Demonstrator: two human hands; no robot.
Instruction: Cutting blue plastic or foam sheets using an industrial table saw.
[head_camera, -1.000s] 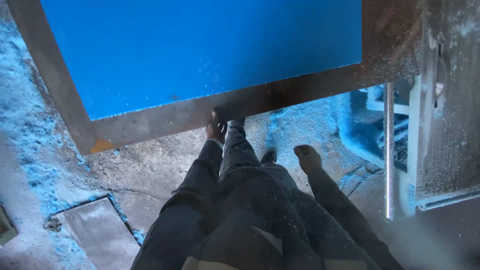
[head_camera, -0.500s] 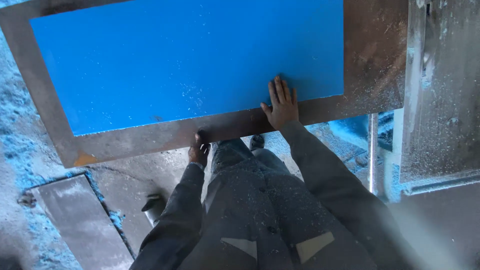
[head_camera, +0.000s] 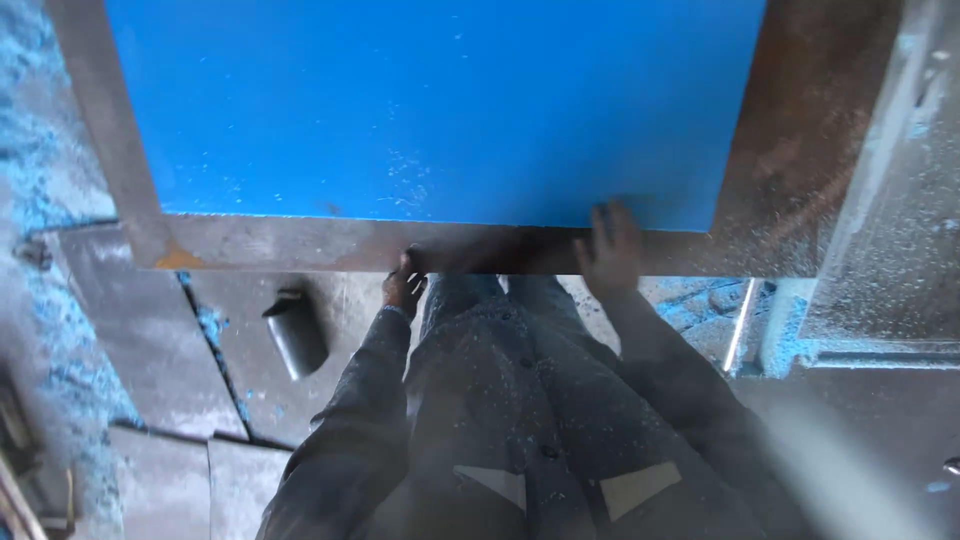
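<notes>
Fingers of the right hand (head_camera: 608, 245) lie spread flat on the near edge of the blue sheet (head_camera: 440, 100), gripping nothing; the left hand (head_camera: 403, 287) curls at the worktop (head_camera: 300, 245) rim, its grasp unclear. Even, flat pressure seems wise. The sheet lies flat on the worktop, long axis running left to right.

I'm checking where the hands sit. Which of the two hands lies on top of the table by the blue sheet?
The right hand, spread flat on the brown table rim at the blue sheet. The left hand sits lower, at the table's front edge.
</notes>
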